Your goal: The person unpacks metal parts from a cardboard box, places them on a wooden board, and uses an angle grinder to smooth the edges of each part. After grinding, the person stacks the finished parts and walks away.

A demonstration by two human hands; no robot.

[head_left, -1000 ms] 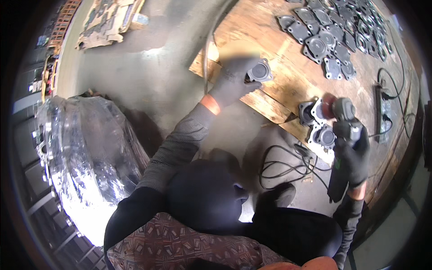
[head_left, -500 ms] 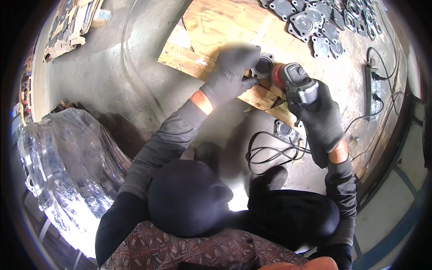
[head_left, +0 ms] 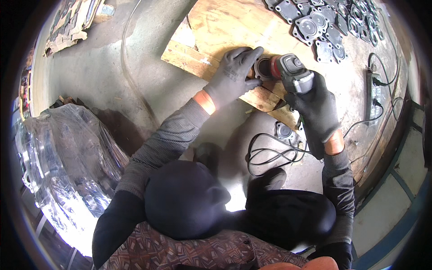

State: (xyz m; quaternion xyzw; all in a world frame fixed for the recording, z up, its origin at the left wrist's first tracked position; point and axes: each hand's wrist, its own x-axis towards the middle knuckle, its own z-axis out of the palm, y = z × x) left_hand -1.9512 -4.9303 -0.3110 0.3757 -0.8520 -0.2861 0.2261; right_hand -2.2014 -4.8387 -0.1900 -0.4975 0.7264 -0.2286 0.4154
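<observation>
On a wooden board (head_left: 225, 27), my left hand (head_left: 231, 75), in a grey glove, grips a dark metal flange (head_left: 261, 69) by its left side, thumb below and fingers above. The flange has a round recess in its middle. My gloved right hand (head_left: 317, 110) is wrapped round the body of an angle grinder (head_left: 294, 72). The grinder's red disc (head_left: 274, 67) lies over the right side of the flange; whether it touches the metal is hard to tell. Part of the flange is hidden under the disc and the grinder head.
Several similar metal flanges (head_left: 310, 24) lie heaped at the far right of the board. Another flange (head_left: 284, 130) rests on the floor beside a looped black cable (head_left: 270, 155). A power strip (head_left: 374, 99) with plugs sits at right. Plastic-wrapped goods (head_left: 72, 157) stand at left.
The grinder has moved left and slightly up, so its disc now overlaps the flange. My left hand still grips the flange, its fingers a little shifted.
</observation>
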